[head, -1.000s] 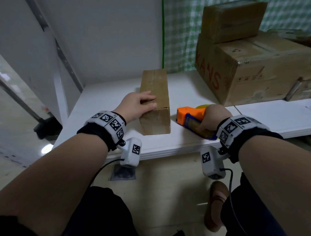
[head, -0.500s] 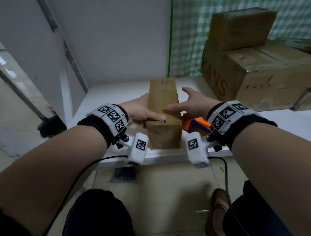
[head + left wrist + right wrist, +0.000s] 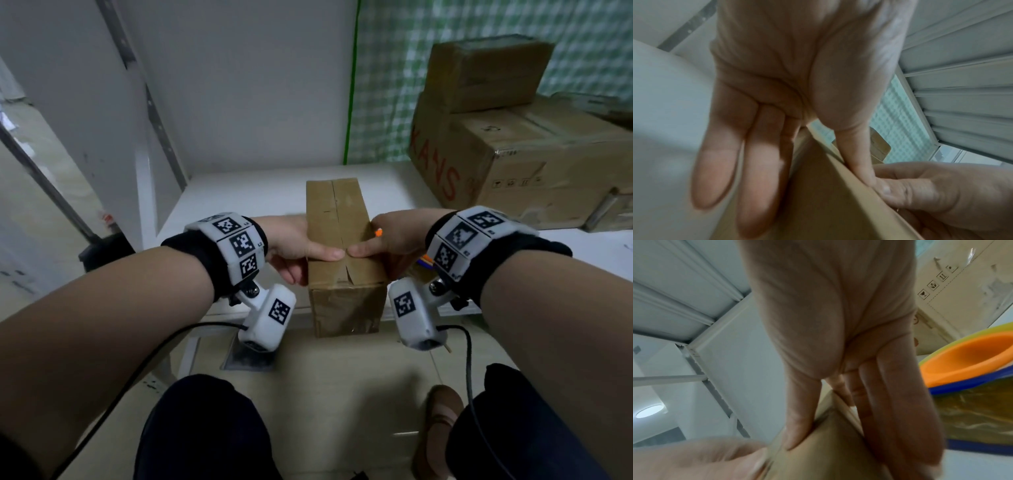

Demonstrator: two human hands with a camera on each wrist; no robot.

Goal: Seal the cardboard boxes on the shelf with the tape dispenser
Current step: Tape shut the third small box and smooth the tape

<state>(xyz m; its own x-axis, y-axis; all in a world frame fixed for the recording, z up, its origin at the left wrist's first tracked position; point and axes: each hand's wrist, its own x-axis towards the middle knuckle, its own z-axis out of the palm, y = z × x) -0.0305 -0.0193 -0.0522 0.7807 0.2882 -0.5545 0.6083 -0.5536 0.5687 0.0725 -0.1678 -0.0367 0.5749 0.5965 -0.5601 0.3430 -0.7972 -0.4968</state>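
Note:
A long narrow cardboard box [image 3: 337, 219] lies lengthwise on the white shelf [image 3: 239, 192], its near end jutting past the front edge. My left hand [image 3: 291, 248] holds its left side, thumb on top, fingers straight along the side [image 3: 756, 162]. My right hand [image 3: 394, 240] holds the right side the same way [image 3: 838, 321]. The two thumb tips meet at the centre seam near a small tear. The orange and blue tape dispenser [image 3: 970, 363] lies on the shelf just right of the box, mostly hidden behind my right hand in the head view.
A large cardboard box [image 3: 534, 164] with red lettering stands at the back right, a smaller box [image 3: 486, 72] stacked on it. A white wall and metal upright [image 3: 157, 113] close the shelf's left side. The floor and my knees lie below the front edge.
My right hand let go of the tape dispenser and moved left onto the box. Both hands took the box's near end and drew it toward me over the shelf edge.

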